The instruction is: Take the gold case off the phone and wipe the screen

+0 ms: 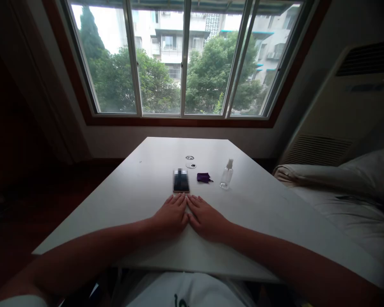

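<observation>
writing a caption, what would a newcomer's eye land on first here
Probably the bright four-pane window beyond the white table. Next, the two bare hands, left and right, flat at its middle, just below a dark smartphone.

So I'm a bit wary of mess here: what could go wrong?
The clear spray bottle stands upright and looks narrow, so a sweep of the right hand might tip it. The phone lies just beyond the fingertips of the left hand, so a forward slide could bump it.
</observation>
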### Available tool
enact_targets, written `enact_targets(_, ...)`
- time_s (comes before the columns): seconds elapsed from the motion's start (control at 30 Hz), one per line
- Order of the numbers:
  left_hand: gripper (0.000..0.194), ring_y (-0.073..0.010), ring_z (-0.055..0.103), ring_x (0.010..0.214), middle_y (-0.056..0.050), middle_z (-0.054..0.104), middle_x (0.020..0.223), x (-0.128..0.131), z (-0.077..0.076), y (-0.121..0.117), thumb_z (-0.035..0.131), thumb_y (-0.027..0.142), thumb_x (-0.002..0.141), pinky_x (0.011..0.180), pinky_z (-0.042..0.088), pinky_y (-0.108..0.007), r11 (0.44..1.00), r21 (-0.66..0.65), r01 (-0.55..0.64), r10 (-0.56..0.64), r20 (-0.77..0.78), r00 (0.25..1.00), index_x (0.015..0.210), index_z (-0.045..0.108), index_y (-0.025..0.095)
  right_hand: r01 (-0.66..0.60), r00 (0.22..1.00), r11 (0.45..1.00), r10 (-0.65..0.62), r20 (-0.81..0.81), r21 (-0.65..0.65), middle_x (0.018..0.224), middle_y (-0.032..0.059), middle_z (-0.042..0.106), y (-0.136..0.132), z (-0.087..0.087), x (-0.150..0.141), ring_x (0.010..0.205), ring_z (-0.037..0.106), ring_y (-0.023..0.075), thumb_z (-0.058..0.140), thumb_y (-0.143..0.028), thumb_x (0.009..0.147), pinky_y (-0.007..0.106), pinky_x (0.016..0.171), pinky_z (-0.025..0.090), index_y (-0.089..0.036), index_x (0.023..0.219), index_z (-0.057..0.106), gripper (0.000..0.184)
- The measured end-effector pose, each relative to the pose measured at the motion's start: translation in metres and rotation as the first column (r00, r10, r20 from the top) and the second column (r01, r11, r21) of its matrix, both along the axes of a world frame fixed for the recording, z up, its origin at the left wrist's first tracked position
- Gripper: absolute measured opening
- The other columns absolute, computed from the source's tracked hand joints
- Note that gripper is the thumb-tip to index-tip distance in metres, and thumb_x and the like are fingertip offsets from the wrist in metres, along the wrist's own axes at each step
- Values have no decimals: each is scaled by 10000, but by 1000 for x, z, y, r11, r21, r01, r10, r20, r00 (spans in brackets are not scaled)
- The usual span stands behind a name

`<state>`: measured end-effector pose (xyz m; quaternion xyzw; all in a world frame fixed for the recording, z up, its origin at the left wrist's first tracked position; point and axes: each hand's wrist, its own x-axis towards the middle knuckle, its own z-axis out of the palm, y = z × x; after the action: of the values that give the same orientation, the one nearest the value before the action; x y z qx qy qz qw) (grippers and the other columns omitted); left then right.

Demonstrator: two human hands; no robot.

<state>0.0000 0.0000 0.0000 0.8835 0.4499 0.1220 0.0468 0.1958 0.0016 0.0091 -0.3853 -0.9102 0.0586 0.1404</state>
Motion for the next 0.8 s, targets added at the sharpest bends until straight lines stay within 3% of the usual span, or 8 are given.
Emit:
enact_targets(0.2,612,-274,254,1496,-145,328,1595,0,4,-3,401,331,960,1229,174,-459,1000,-19,9,-7,58,998,1533,340,125,5,1000,1000,-5,-23,-19,1550,204,363,-3,4,0,1464,322,283,424,-326,970,473,1229,238,-24,1511,379,622)
enact_targets(0.37,509,-269,468,1288,-139,527,1361,-1,8,2,518,214,848,1120,374,-449,996,61,-59,34,345,938,1353,471,176,106,977,994,-105,-184,-8,1543,162,399,3,0,-2,1425,382,277,493,-325,932,460,1184,321,-120,1515,378,629)
enact_targets(0.47,427,-266,523,1165,-134,541,1231,-4,9,21,531,190,823,1008,460,-447,979,43,-198,141,554,821,1248,491,178,265,935,964,-260,-240,-12,1558,169,362,18,-4,-16,1422,372,309,503,-446,939,480,1148,346,-136,1549,269,723)
enact_targets(0.6,415,-242,557,1118,-135,545,1241,-18,9,54,550,231,843,939,492,-397,939,-160,-304,317,746,585,1249,496,167,447,866,894,-443,-232,-37,1469,258,431,50,-5,-51,1376,394,385,577,-670,841,522,1144,296,-61,1527,241,977)
enact_targets(0.7,389,-234,589,1084,-146,585,1239,-33,10,74,545,236,848,895,500,-372,902,-303,-308,418,795,440,1227,530,147,502,842,864,-496,-212,-30,1374,279,508,72,0,-70,1313,448,392,576,-680,829,535,1123,289,-39,1480,310,951)
enact_targets(0.8,376,-224,616,1053,-141,621,1236,-47,13,85,555,238,844,895,492,-364,875,-374,-307,473,793,385,1210,563,151,509,842,861,-503,-193,-22,1284,259,573,82,4,-72,1226,518,370,570,-607,848,500,1085,329,-62,1389,435,779)
